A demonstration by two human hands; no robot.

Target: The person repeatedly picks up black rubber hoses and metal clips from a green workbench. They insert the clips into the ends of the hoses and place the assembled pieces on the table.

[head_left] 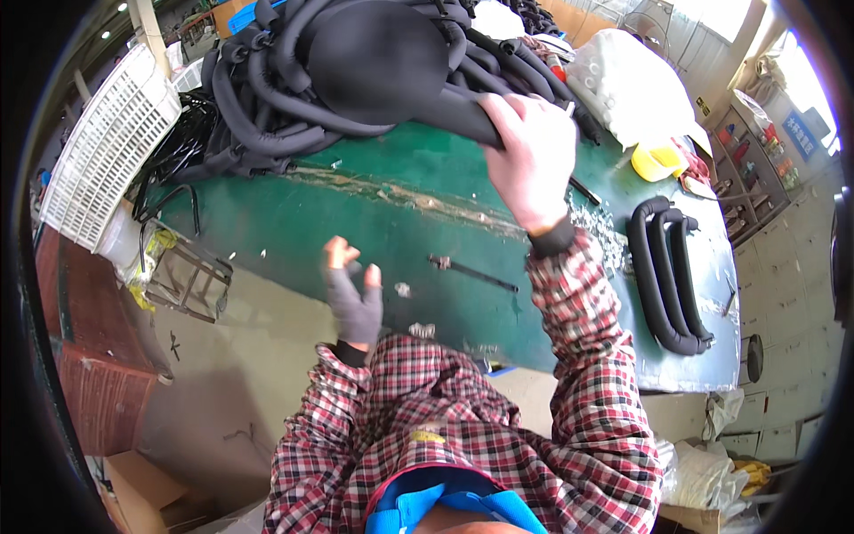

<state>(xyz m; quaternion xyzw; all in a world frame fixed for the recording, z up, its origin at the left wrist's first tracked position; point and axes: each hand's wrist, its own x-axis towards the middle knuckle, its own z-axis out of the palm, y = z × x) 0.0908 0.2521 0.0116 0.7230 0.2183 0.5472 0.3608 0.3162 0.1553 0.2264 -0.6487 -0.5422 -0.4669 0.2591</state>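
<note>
While a white plastic basket (105, 147) leans at the far left, the left hand (353, 298), in a grey fingerless glove, hovers with fingers spread and blurred, holding nothing, above the near edge of the green surface (356, 222). A thin dark rod (473, 274) lies just right of it. Further right and farther away, the right hand (532, 160) is clamped on a black foam tube (445, 111), whose long axis runs up-left from the fist into the tube pile (294, 80). Three curved padded handles (669, 271) lie at far right.
</note>
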